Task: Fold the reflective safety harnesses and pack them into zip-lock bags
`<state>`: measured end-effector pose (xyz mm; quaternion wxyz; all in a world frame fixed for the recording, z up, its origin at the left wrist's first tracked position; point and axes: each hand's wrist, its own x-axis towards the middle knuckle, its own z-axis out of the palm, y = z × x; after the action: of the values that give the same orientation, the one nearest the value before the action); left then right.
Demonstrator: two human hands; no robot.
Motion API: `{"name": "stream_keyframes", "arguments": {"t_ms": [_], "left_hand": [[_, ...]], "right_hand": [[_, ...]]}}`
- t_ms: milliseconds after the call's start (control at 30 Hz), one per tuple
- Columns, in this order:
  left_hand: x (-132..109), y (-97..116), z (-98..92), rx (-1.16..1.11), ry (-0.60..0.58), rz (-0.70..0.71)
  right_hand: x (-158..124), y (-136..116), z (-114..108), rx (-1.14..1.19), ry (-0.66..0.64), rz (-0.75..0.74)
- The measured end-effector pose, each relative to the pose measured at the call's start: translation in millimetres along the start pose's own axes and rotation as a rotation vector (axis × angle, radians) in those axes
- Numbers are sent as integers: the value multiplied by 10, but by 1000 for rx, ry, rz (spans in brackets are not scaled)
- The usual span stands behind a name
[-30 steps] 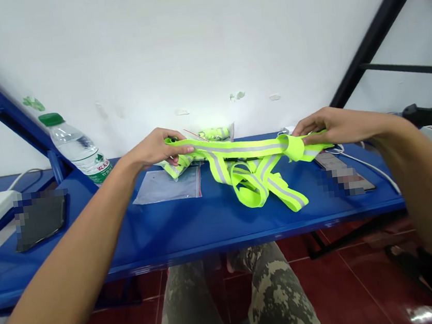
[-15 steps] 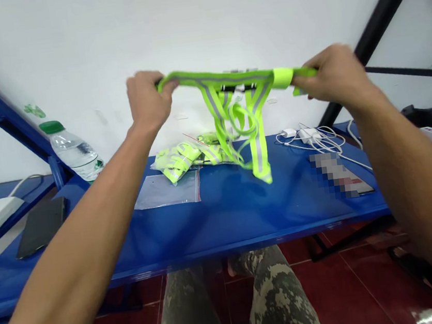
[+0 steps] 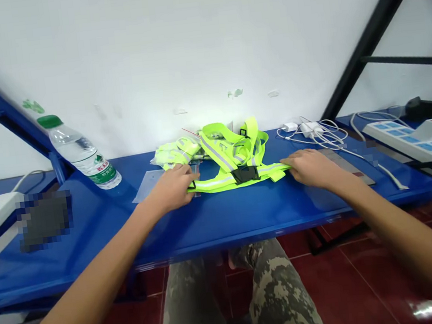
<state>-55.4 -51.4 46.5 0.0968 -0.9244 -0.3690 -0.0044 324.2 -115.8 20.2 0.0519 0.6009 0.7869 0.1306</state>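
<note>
A neon yellow reflective harness vest [image 3: 234,154] with grey reflective stripes lies in a loose heap on the blue table [image 3: 223,228]. A black buckle piece [image 3: 245,175] shows at the middle of its front strap. My left hand [image 3: 173,188] grips the strap's left end, and my right hand [image 3: 310,168] holds its right end. Both hands rest low against the tabletop. Behind the harness lies a bagged yellow vest [image 3: 178,152].
A flat clear zip bag [image 3: 147,185] lies under my left hand. A water bottle [image 3: 82,155] lies tilted at the left, near a pixelated dark phone [image 3: 44,220]. White chargers and cables [image 3: 310,133], a pixelated phone [image 3: 347,167] and a power strip [image 3: 409,142] sit to the right.
Both hands have come down from the air to the tabletop. The harness now lies on the table, no longer hanging, with its black buckle showing.
</note>
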Motion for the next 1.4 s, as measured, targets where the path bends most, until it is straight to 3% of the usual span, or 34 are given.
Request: {"name": "stream_keyframes", "arguments": {"t_ms": [67,167,333,433,600,900,1067,1267,1400], "left_hand": [[-2,102,-68,-47,-40,15],[103,342,-100,-113,27,52],[449,852,124,-179,173,219],[609,1009,233,-193,206,255],[683,986,242,-229,189,275],[609,1044,141,-143,151,222],[737,1149,204,-129,220,213],[817,1264,332,-186,200,180],[770,1277,332,-248,248,126]], "right_hand": [[-36,-34,-32,81,-7,-30],[-39,-164,-128,236,-29,-97],[72,-472,-81,426,-7,-163],[77,-569,19,469,65,-214],[-42,-519,37,577,151,-93],[-220,-37,-195,527,-204,47],[-277,155,-300,893,-298,54],[-252,95,-273,1558,-175,90],[-124,-78,-272,1711,-83,90]]}}
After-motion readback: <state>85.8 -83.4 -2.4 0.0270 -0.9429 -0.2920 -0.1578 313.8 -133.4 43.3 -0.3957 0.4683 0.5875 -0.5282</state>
